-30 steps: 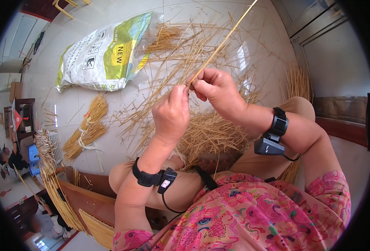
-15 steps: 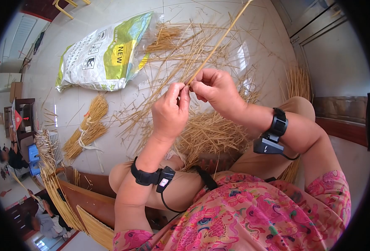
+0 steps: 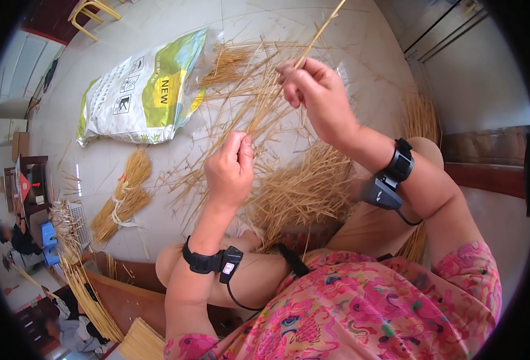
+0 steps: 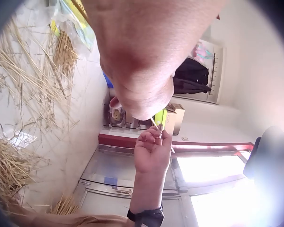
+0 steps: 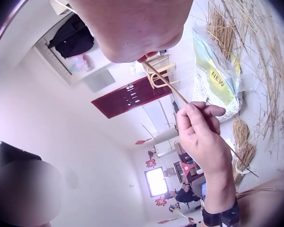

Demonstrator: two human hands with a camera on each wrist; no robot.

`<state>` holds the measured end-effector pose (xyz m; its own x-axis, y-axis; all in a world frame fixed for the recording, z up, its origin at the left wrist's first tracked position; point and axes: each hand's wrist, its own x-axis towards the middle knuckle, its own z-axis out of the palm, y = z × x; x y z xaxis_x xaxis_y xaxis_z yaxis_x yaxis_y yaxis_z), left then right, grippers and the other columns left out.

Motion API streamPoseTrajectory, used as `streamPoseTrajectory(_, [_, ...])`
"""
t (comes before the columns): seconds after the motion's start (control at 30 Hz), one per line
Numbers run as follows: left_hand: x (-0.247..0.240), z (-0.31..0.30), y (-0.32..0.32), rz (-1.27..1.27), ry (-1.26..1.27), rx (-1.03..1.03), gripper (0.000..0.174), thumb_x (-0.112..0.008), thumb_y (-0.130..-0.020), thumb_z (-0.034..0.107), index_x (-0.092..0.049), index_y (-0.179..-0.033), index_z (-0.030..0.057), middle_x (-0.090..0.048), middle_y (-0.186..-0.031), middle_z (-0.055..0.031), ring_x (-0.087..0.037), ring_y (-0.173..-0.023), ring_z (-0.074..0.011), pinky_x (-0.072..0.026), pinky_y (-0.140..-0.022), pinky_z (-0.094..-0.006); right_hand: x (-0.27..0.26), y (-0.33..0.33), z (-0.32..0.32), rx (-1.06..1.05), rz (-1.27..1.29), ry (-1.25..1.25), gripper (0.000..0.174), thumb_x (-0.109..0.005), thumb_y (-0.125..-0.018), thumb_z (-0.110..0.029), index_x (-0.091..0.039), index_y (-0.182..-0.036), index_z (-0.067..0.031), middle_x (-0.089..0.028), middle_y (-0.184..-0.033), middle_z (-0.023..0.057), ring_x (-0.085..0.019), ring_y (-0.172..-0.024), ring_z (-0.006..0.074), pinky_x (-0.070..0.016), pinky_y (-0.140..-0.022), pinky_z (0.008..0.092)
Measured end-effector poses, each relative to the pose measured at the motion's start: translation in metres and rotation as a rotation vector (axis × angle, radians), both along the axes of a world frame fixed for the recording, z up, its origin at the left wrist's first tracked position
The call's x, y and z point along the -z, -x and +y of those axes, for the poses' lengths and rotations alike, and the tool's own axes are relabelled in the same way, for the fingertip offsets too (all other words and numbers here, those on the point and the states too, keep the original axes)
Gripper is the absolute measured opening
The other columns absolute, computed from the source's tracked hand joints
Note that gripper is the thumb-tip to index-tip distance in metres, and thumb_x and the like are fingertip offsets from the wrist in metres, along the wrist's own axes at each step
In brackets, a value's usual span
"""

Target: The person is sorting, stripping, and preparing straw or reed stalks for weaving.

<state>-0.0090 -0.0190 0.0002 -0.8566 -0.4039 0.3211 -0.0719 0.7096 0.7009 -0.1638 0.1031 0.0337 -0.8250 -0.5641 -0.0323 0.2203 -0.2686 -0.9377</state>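
Now that we've parted left hand (image 3: 229,171) and right hand (image 3: 322,99), the left grips the stalk (image 3: 319,35), the right pinches it farther up, over the floor (image 3: 172,18) short of its right edge; probably we're working it lengthwise.

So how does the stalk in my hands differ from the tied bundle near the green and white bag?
The stalk is one thin length, while the bundle is a thick bunch of many. Your left hand and right hand hold the stalk up; the bundle lies on the floor. The bundle has a white tie; no tie shows on the stalk. Both are straw-yellow.
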Motion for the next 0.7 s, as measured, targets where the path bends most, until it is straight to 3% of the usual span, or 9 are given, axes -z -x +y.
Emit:
streamPoseTrajectory(0.3, [0.001,-0.001,-0.004,-0.041,-0.103,0.002,0.008,-0.052,-0.092,0.011,-0.054,-0.086,0.0053,-0.060,-0.061,-0.0081,-0.062,-0.055,-0.0235,-0.0459,-0.050,-0.0327,-0.009,0.013,0.002,0.063,-0.045,0.113,0.019,-0.053,-0.094,-0.015,-0.058,-0.093,0.0023,-0.064,-0.083,0.0085,-0.062,-0.070,0.0125,-0.0509,-0.063,0.0234])
streamPoseTrajectory(0.5, [0.004,-0.002,-0.004,-0.039,-0.125,0.006,0.008,-0.051,-0.092,0.011,-0.054,-0.087,0.0053,-0.060,-0.061,-0.0075,-0.061,-0.053,-0.0228,-0.0457,-0.049,-0.0323,-0.011,0.013,0.000,0.089,-0.042,0.055,0.017,-0.053,-0.094,-0.015,-0.058,-0.089,0.0016,-0.065,-0.081,0.0087,-0.063,-0.065,0.0136,-0.0511,-0.057,0.0235])
streamPoseTrajectory(0.6, [0.003,-0.001,-0.003,-0.045,-0.085,-0.003,0.008,-0.051,-0.092,0.011,-0.054,-0.086,0.0056,-0.060,-0.061,-0.0073,-0.061,-0.053,-0.0225,-0.0456,-0.049,-0.0324,-0.010,0.018,0.000,0.098,0.270,-0.270,0.017,-0.053,-0.093,-0.014,-0.055,-0.086,0.0010,-0.064,-0.076,0.0084,-0.064,-0.064,0.0119,-0.0492,-0.052,0.0246])
streamPoseTrajectory(0.7, [0.001,0.000,-0.003,-0.027,-0.095,-0.022,0.009,-0.051,-0.092,0.011,-0.054,-0.086,0.0058,-0.060,-0.061,-0.0074,-0.061,-0.053,-0.0228,-0.0455,-0.049,-0.0329,-0.001,0.010,-0.003,0.154,0.559,-0.416,0.014,-0.053,-0.092,-0.011,-0.052,-0.086,0.0008,-0.063,-0.071,0.0127,-0.064,-0.060,0.0192,-0.0478,-0.050,0.0292])
